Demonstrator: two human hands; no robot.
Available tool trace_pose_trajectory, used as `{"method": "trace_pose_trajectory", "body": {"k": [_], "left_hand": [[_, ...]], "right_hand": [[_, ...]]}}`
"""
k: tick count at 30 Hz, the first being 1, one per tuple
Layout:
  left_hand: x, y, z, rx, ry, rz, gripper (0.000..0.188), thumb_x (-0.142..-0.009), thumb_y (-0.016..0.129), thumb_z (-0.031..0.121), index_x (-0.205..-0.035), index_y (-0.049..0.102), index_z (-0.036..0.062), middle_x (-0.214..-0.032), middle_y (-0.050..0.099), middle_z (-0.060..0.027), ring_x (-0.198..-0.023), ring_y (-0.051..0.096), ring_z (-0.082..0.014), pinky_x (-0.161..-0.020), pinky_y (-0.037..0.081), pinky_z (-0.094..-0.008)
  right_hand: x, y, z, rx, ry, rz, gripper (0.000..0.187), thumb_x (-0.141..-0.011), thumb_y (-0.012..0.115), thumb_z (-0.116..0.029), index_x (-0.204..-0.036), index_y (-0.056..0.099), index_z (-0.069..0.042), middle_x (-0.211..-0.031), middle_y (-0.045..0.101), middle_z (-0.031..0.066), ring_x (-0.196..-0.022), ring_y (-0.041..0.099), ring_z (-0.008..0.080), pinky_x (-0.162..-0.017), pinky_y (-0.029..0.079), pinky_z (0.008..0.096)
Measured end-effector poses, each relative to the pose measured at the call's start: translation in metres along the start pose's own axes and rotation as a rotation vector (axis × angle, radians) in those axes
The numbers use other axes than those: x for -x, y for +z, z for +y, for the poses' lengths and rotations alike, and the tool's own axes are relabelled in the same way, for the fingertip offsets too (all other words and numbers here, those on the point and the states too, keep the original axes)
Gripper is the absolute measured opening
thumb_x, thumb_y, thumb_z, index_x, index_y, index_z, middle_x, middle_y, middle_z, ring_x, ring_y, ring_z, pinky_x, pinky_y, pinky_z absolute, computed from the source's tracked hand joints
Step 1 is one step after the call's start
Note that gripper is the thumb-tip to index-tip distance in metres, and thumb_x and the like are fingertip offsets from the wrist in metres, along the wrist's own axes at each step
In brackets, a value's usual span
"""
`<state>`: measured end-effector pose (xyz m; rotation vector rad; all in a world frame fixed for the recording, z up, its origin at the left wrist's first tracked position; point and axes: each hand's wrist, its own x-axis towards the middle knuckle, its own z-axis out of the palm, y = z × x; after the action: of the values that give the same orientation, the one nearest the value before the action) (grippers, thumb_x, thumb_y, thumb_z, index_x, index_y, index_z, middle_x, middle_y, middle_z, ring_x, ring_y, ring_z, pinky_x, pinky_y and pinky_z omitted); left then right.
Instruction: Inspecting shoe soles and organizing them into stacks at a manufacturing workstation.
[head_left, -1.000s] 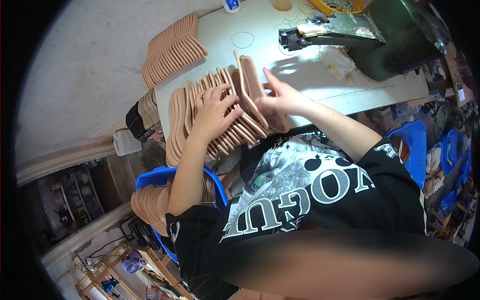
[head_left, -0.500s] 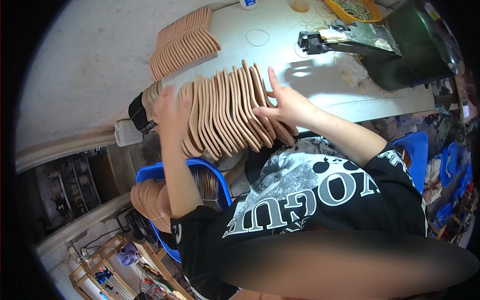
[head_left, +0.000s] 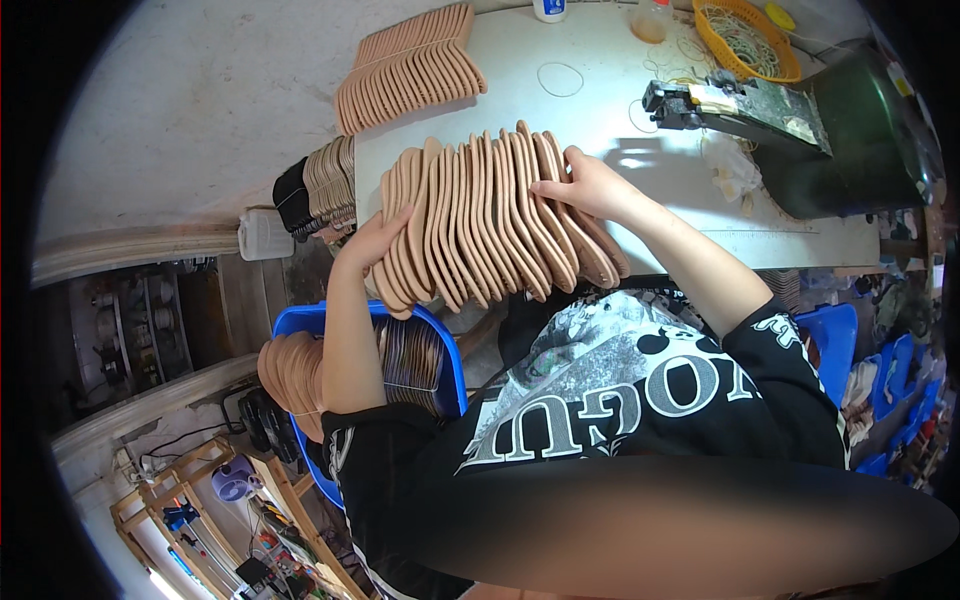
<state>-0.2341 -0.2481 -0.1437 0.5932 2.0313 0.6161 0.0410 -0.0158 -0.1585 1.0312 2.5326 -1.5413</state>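
On the pale grey table top (head_left: 600, 110), seen from the head camera, a long row of thin tan shoe-sole pieces (head_left: 490, 220) stands on edge, packed side by side like books. The left hand (head_left: 375, 240) presses flat against the left end of this row, with its fingers spread wide and lying on the first piece. The right hand (head_left: 590, 185) rests on top of the row near its right end, with the fingers bent over the upper edges of the pieces. Both hands squeeze the row from its two sides, so the pieces lean a little and fan out at the top. Farther back on the table lies a second stack of the same tan pieces (head_left: 410, 65), spread out like a fan and well apart from the hands. Just off the table's left edge, a third bunch of tan pieces (head_left: 330, 180) stands next to a black thing (head_left: 292, 195). Below the left arm sits a blue plastic bin (head_left: 300, 325) with more tan pieces inside it and hanging over its side. At the back right of the table is an orange basket (head_left: 745, 40) full of rubber bands, and a dark green machine (head_left: 850, 130) stands beside it. One loose rubber band (head_left: 560, 78) lies flat on the table.
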Motion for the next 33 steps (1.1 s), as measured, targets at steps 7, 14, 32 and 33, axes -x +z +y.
{"method": "trace_pose_trajectory", "body": {"k": [7,14,32,33], "left_hand": [[0.038,0.027,0.038,-0.397,0.204,-0.045,0.078,-0.086,0.057,0.060,-0.117,0.052,-0.0112,-0.105,0.063,-0.0293,-0.099,0.063,-0.0383,-0.088,0.048,-0.0394],[0.020,0.019,0.023,-0.592,0.051,0.279,0.083,-0.085,0.050,0.067,-0.111,0.057,-0.0119,-0.102,0.064,-0.0280,-0.102,0.063,-0.0380,-0.088,0.049,-0.0433],[0.088,0.088,0.027,0.757,0.557,0.188,0.076,-0.074,0.076,0.001,-0.136,0.032,-0.0033,-0.129,0.052,-0.0145,-0.118,0.054,-0.0242,-0.099,0.044,-0.0360],[0.096,0.079,0.033,0.697,0.641,0.187,0.075,-0.073,0.077,0.001,-0.135,0.035,-0.0039,-0.127,0.054,-0.0147,-0.117,0.054,-0.0246,-0.099,0.044,-0.0367]], "right_hand": [[0.028,-0.033,-0.051,0.055,0.054,-0.060,0.062,-0.081,0.070,-0.045,-0.108,0.053,0.009,-0.080,0.065,0.0216,-0.072,0.067,0.0265,-0.070,0.053,0.0364],[-0.004,-0.017,0.028,-0.118,0.029,-0.040,0.069,-0.083,0.064,-0.057,-0.106,0.061,0.008,-0.090,0.067,0.0205,-0.084,0.066,0.0245,-0.078,0.052,0.0339],[0.068,-0.028,-0.036,-0.845,-0.177,-0.136,0.056,-0.080,0.071,-0.014,-0.129,0.048,0.001,-0.117,0.062,0.0105,-0.109,0.057,0.0178,-0.097,0.045,0.0321],[0.069,-0.037,-0.038,-0.762,-0.271,-0.094,0.056,-0.079,0.072,-0.012,-0.128,0.050,0.001,-0.117,0.062,0.0102,-0.108,0.057,0.0174,-0.097,0.045,0.0323]]}}
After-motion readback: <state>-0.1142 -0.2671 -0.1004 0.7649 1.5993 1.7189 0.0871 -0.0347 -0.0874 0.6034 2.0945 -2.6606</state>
